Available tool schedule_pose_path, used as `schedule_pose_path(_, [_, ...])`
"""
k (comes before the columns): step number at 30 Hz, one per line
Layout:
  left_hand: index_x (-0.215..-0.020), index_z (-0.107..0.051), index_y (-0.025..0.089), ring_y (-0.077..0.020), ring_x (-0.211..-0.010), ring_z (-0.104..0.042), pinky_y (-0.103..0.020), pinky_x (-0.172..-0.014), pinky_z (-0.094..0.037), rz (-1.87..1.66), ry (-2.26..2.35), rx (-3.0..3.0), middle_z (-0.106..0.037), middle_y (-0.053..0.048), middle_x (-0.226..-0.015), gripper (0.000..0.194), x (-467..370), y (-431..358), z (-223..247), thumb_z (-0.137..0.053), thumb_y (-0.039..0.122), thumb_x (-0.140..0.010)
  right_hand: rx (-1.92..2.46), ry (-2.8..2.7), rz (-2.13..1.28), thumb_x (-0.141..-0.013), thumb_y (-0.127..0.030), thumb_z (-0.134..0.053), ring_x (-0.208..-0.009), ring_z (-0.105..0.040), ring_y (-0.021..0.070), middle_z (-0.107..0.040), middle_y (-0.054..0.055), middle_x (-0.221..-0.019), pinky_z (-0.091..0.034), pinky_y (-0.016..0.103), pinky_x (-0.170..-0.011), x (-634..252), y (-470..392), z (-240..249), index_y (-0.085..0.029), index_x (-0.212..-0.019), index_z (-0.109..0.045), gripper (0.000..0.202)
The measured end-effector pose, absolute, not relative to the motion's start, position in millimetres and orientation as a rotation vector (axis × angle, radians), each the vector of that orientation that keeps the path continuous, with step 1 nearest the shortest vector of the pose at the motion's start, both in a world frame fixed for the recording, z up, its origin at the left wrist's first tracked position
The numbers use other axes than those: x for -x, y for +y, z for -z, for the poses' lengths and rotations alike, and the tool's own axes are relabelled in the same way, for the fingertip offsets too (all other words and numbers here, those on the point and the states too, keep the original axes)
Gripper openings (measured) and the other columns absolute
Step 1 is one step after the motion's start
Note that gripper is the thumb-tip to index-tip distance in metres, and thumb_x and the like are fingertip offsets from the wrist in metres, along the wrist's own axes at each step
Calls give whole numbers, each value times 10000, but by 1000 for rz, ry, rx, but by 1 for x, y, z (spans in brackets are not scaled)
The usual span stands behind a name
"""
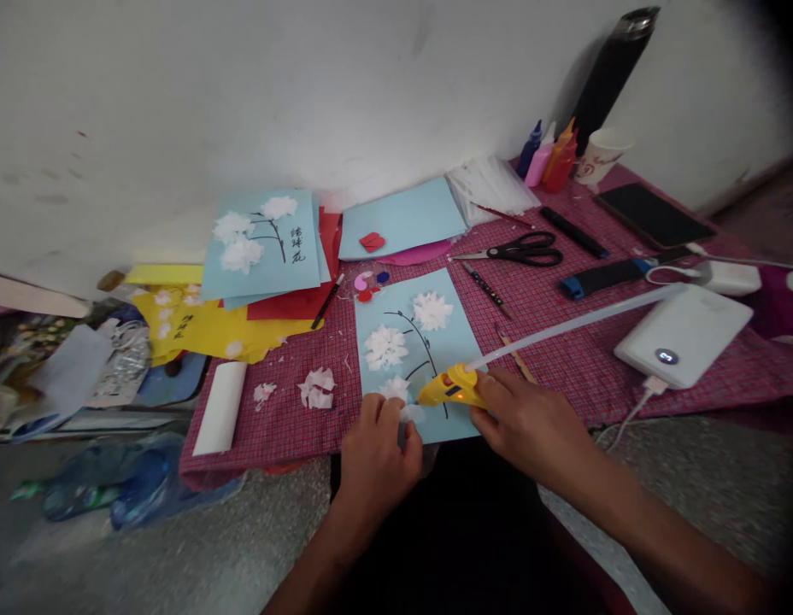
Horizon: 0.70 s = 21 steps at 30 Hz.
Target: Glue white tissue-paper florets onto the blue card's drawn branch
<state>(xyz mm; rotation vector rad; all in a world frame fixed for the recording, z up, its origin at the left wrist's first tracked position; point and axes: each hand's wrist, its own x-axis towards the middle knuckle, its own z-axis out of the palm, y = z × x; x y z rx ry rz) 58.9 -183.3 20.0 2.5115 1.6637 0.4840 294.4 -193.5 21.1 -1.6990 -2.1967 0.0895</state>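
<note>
My right hand (525,418) is wrapped round a yellow hot glue gun (451,386), with a long clear glue stick (582,320) sticking out of its back. The gun's nozzle points left, close to a small white paper petal (413,414). My left hand (378,448) has its fingers bent at that petal, which shows at the thumb and index fingertips. Both hands are over a light blue card (461,420) with a drawn dark branch. Two full white paper flowers (384,347) sit on it, and a lower paper flower (395,389) is partly hidden by my left fingers.
Left on the checked cloth lie white paper scraps (318,389) and a white paper roll (220,408). A finished flower card (259,243) rests behind. To the right are black-handled scissors (525,249), a white power bank (684,335), a phone (653,215) and paint bottles (560,162).
</note>
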Motion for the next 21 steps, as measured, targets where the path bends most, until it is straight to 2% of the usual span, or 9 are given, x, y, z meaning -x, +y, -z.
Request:
schedule_pose_path(3, [-1155,-572,202,-240,-908,-646,-344,-719,-578,-531,1663,-2498,-606,-94,-1060,269,-52,-187,-19,-641,242,-898,1701,-2209,-85,-914,-224,-580,-738,-676,222,-720,81,-978,-436,311,-598,-295,-194,-20,-178,-1162,-627,257])
schedule_pose_path(7, [-1109,-613,187,-253,-917,-656,-370,-757,-587,-530,1638,-2525,-617,-96,-1019,239,-48,-188,-14,-679,296,-907,1718,-2212,-69,-913,-229,-582,-746,-682,235,-720,82,-975,-456,323,-606,-294,-194,-18,-176,-1161,-633,259])
schedule_pose_path(14, [-998,-671,199,-217,-830,-641,-344,-739,-559,-501,1564,-2547,-625,-67,-940,94,-53,-184,-11,-614,261,-957,1715,-2204,-87,-924,-227,-577,-806,-699,241,-731,112,-1031,-508,330,-662,-293,-194,-19,-164,-1164,-640,256])
schedule_pose_path(21, [-912,-675,203,-197,-788,-622,-314,-690,-506,-462,1566,-2603,-634,-52,-857,145,-54,-180,-8,-551,206,-987,1739,-2205,-91,-926,-236,-572,-788,-708,261,-729,118,-1046,-522,364,-633,-293,-194,-20,-159,-1144,-651,244])
